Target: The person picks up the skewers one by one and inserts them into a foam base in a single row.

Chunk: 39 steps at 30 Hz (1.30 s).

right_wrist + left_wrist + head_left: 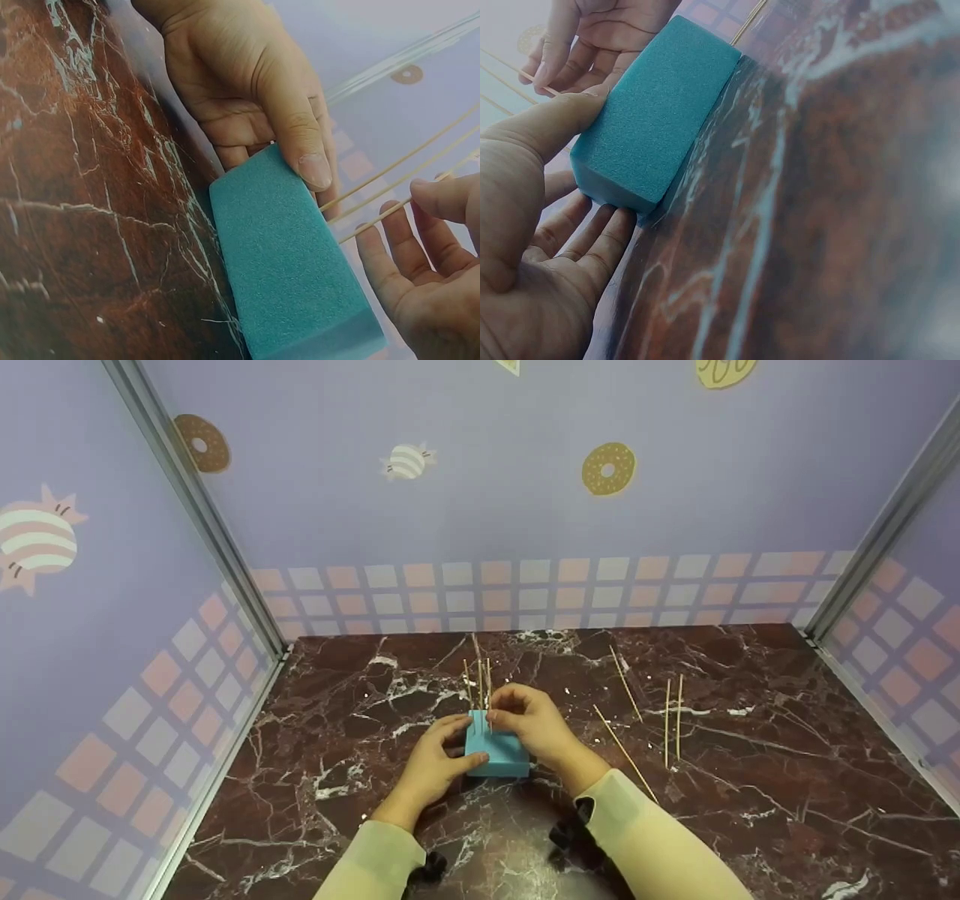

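A light blue foam block (499, 765) sits on the table, with a few thin wooden sticks (469, 690) standing up from its far part. My left hand (431, 757) holds the block from its left side. In the left wrist view, the thumb lies over the top edge of the block (660, 105) and the other fingers are against its side. My right hand (536, 727) pinches the lower part of a stick at the block's top. The right wrist view shows that stick (386, 214) between thumb and fingers, its lower end meeting the block (285, 247).
Several loose sticks lie to the right: an upright-looking pair (667, 724), one farther back (625, 686) and one (626, 754) close to the right forearm. The dark red marbled tabletop (750, 825) is bounded by patterned walls (510, 510) at the back and sides.
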Available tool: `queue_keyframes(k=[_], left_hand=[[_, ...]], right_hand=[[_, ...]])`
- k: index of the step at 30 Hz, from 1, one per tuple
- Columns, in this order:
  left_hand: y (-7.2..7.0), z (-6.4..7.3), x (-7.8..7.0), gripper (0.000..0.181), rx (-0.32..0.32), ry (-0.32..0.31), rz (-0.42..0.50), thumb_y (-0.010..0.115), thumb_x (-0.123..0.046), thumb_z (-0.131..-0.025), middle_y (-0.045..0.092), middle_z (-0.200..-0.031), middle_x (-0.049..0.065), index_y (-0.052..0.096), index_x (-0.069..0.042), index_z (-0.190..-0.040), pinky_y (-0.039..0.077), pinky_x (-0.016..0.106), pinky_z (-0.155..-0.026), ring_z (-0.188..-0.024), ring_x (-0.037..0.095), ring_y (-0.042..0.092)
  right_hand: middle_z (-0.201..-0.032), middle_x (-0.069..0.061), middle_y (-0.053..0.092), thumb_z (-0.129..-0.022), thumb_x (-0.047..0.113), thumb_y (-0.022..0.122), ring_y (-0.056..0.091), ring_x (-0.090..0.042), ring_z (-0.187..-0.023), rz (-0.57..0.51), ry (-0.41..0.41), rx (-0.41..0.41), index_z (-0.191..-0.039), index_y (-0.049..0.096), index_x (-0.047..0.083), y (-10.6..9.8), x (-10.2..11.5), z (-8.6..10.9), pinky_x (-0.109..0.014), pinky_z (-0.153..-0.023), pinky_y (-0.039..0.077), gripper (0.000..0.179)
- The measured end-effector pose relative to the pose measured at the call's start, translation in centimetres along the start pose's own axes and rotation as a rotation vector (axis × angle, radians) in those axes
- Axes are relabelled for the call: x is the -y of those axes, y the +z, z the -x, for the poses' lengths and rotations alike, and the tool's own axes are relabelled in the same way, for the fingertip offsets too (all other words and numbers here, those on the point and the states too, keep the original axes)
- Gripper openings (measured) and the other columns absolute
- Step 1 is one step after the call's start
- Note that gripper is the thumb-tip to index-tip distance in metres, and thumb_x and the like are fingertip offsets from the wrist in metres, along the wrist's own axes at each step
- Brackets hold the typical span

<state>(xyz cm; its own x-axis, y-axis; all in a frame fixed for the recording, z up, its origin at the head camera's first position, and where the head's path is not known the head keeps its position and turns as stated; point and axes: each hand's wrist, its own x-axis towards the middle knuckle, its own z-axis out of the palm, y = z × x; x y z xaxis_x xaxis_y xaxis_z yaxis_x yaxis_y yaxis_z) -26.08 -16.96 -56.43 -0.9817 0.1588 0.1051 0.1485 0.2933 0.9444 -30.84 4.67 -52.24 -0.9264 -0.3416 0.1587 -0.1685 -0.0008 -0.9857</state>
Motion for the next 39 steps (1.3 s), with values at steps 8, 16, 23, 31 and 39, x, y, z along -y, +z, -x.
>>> queue_keyframes(k=[8, 16, 23, 31, 39], left_hand=[[-0.1, 0.0, -0.1, 0.077, 0.0, -0.011, 0.003, 0.092, -0.019, -0.097, 0.048, -0.172, 0.026, 0.057, 0.006, -0.161, 0.068, 0.042, -0.111, -0.138, 0.048, 0.07], [-0.3, 0.1, -0.2, 0.078, 0.005, -0.013, -0.001, 0.092, -0.022, -0.098, 0.047, -0.172, 0.025, 0.056, 0.005, -0.162, 0.069, 0.042, -0.109, -0.136, 0.048, 0.071], [-0.2, 0.2, -0.1, 0.078, 0.002, -0.004, -0.003, 0.093, -0.02, -0.097, 0.048, -0.171, 0.026, 0.057, 0.006, -0.161, 0.069, 0.04, -0.108, -0.134, 0.048, 0.072], [0.2, 0.2, 0.0, 0.079, 0.003, -0.002, 0.009, 0.093, -0.02, -0.096, 0.048, -0.17, 0.026, 0.057, 0.007, -0.16, 0.067, 0.04, -0.112, -0.138, 0.047, 0.07], [0.0, 0.1, 0.0, 0.078, -0.004, -0.007, -0.013, 0.093, -0.021, -0.096, 0.049, -0.171, 0.024, 0.058, 0.005, -0.161, 0.066, 0.046, -0.115, -0.14, 0.047, 0.067]], right_hand=[[-0.103, -0.004, 0.076, -0.101, 0.001, 0.078, 0.072, -0.012, -0.093, 0.009, 0.016, 0.027, -0.117, 0.07, -0.012, -0.1, -0.2, -0.2, -0.024, -0.084, 0.067, 0.021], [-0.103, 0.0, 0.076, -0.103, -0.004, 0.074, 0.073, -0.012, -0.094, -0.032, 0.031, 0.048, -0.121, 0.066, -0.017, 0.1, -0.1, -0.3, -0.025, -0.085, 0.067, 0.024], [-0.105, -0.004, 0.077, -0.102, -0.003, 0.076, 0.073, -0.012, -0.092, -0.014, 0.008, 0.053, -0.119, 0.068, -0.015, 0.0, -0.1, -0.2, -0.025, -0.084, 0.066, 0.023], [-0.11, -0.012, 0.079, -0.098, 0.0, 0.081, 0.072, -0.012, -0.095, 0.062, -0.003, 0.047, -0.119, 0.072, -0.009, -1.0, 0.0, 0.2, -0.022, -0.085, 0.063, 0.024], [-0.116, -0.021, 0.076, -0.1, 0.001, 0.077, 0.07, -0.013, -0.095, 0.1, 0.008, 0.035, -0.124, 0.07, -0.011, -4.6, 1.1, 1.5, -0.028, -0.086, 0.068, 0.028]])
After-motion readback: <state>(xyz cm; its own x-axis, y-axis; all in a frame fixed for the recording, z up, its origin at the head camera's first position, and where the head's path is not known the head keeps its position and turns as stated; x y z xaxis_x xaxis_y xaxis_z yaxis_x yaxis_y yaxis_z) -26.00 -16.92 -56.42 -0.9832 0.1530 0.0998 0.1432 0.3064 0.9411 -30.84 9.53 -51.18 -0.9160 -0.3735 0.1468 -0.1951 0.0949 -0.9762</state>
